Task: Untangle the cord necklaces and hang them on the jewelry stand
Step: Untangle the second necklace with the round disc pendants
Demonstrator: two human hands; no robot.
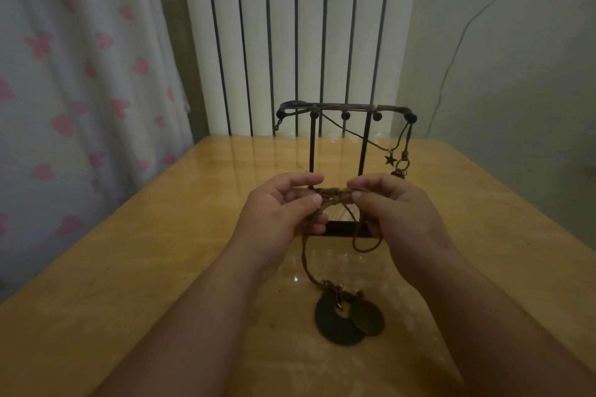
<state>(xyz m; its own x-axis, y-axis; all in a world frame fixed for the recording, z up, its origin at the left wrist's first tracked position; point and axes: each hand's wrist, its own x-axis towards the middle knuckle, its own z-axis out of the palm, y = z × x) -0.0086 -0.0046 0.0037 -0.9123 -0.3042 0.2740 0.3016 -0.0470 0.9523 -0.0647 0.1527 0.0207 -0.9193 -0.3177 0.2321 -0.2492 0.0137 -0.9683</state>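
The knotted brown cord necklace (332, 195) is up between both hands, left hand (283, 209) and right hand (396, 213) each pinching it with curled fingers, its dark disc pendants (345, 319) resting on the wooden surface (129, 267), just before the jewelry stand (345, 113).

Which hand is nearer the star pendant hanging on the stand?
Right. The right hand is just below the star pendant, pinching the brown cord; the left hand pinches the same cord farther left.
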